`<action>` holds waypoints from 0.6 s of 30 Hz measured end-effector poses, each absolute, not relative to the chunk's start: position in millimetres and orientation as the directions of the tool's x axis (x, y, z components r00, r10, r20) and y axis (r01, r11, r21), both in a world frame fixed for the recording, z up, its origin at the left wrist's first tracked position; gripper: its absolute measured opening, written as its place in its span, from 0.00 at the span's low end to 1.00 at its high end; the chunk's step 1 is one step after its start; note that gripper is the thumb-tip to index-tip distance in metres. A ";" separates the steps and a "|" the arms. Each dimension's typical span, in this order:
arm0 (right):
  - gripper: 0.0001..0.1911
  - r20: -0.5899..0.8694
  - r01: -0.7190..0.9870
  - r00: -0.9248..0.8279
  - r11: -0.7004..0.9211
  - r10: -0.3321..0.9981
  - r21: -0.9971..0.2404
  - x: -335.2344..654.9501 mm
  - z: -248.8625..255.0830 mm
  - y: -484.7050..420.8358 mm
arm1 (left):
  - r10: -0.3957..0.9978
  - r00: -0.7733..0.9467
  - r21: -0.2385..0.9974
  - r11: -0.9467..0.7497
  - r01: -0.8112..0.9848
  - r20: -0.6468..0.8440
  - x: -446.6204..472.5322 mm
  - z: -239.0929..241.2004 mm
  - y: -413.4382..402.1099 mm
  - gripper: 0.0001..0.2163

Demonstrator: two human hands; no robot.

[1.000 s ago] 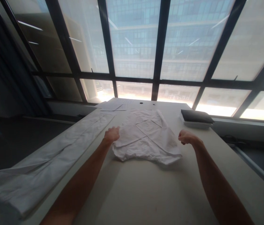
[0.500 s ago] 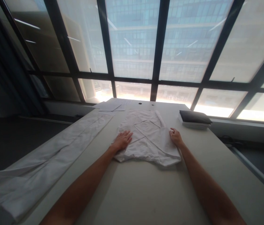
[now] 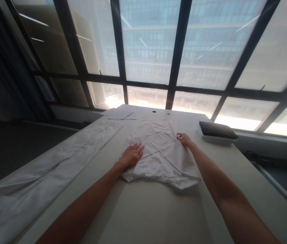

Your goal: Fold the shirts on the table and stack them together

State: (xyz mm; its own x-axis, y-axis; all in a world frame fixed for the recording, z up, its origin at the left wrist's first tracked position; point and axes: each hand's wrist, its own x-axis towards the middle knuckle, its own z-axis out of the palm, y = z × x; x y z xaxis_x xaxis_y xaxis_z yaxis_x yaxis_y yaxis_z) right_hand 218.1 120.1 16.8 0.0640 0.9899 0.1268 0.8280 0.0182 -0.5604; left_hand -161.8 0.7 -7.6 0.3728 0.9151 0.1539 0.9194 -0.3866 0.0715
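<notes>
A folded white cloth garment [image 3: 156,154] lies on the white table [image 3: 158,213], with crossing fold lines over its middle and an uneven near edge. Flat on its left side rests my left hand [image 3: 132,154], fingers stretched out. At the garment's right edge, my right hand [image 3: 184,139] has thumb and fingers pinched together on the fabric. The exact kind of garment cannot be made out.
Long white fabric [image 3: 57,166] lies along the table's left side. Paper sheets [image 3: 119,113] are at the far left. A black-topped stack [image 3: 217,131] sits at the right. Large windows [image 3: 148,44] stand beyond the table's far edge.
My right hand has moved left and slightly away from me along the garment's right edge, drawing the flap there inward. My left hand stays flat on the cloth. The view has shifted slightly.
</notes>
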 end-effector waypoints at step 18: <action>0.19 0.080 0.906 0.385 -0.360 0.919 -0.224 275.5 30.0 95.1 | 0.918 0.371 0.060 -0.382 0.922 0.138 -162.0 -14.4 3.0 0.23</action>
